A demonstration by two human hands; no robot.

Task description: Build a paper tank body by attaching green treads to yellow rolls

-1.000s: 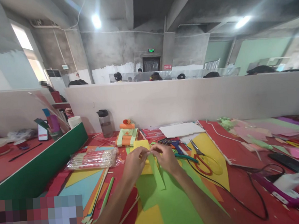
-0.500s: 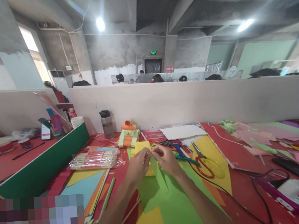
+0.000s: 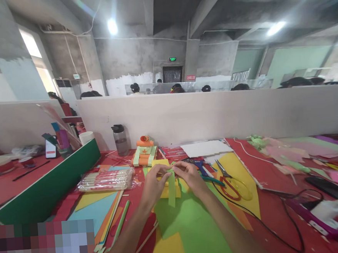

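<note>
My left hand and my right hand meet at the centre, fingers pinched on the upper end of a narrow green paper strip. The strip hangs down between them. Behind and below it sits a yellow paper piece, partly hidden by my hands. Beneath lie a large green paper sheet and a yellow sheet. Just beyond my hands stands an orange and pale green paper model with a star on its front.
Right of my hands are scissors with red and yellow handles and a blue glue gun with a black cable. To the left lie wrapped sticks. A water bottle stands by the white partition. A purple power strip lies right.
The green strip has swung from a slanted, curled hang to nearly straight down. My fingers have shifted at its upper end, and more of the yellow piece behind shows.
</note>
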